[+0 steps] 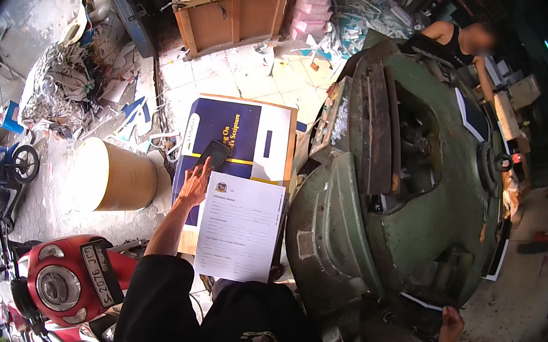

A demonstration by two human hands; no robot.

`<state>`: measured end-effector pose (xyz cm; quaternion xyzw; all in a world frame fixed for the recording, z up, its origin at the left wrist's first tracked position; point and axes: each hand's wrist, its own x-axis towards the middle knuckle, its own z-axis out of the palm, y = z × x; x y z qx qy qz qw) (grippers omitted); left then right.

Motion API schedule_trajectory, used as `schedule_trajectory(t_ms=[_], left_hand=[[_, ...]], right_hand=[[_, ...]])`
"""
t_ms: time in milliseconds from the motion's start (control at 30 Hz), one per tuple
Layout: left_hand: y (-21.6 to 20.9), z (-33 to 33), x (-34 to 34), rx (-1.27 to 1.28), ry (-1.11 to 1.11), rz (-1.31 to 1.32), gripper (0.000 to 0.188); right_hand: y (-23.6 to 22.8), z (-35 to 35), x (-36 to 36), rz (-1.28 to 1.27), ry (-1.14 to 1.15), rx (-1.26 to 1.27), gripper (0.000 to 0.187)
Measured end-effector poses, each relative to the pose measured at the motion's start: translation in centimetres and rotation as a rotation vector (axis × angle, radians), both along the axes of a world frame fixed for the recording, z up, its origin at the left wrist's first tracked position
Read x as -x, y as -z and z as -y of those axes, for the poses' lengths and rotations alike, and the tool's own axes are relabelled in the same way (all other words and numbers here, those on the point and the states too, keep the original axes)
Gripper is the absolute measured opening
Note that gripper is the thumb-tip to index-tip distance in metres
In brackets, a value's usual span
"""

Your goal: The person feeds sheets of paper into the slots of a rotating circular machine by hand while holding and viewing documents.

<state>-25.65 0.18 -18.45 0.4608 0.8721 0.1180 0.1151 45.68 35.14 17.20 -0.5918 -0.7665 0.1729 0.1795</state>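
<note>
My left hand [195,184] reaches forward with its fingers extended, fingertips at the lower edge of a dark phone [215,155]. The phone lies on a dark blue and white printed cover sheet [243,117] on top of a flat brown board. A white printed form [240,228] lies nearest me, overlapping the blue sheet beside my left wrist. Far to the right, my right hand [451,326] is closed at the near edge of a big green machine [444,217], by the end of a white paper edge [422,301]. What its fingers grip is too small to make out.
A yellowish bucket [124,177] stands left of the board, with a red motorbike [66,276] nearer me. Shredded paper [60,89] heaps at far left. Beyond are a wooden crate [230,17] and pink-wrapped stacks [311,13]. Another person [461,44] works behind the machine.
</note>
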Motion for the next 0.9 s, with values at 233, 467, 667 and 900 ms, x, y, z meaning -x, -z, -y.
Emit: schedule_trajectory(t_ms=[233, 467, 667, 900], left_hand=[[1.2, 1.6, 2.7, -0.003, -0.460, -0.097, 0.092], [0.6, -0.2, 4.4, -0.118, -0.243, -0.018, 0.088], [1.2, -1.1, 4.0, -0.072, -0.237, 0.021, 0.087], [0.6, -2.1, 4.2, 0.115, -0.245, -0.063, 0.082]], right_hand=[[-1.4, 1.4, -0.3, 0.049, 0.072, -0.006, 0.028], [-2.5, 1.3, -6.6, -0.153, 0.199, 0.108, 0.035], [-4.8, 3.9, -2.6, -0.093, 0.092, 0.047, 0.028], [-4.0, 2.3, -5.2, -0.058, 0.113, 0.049, 0.039]])
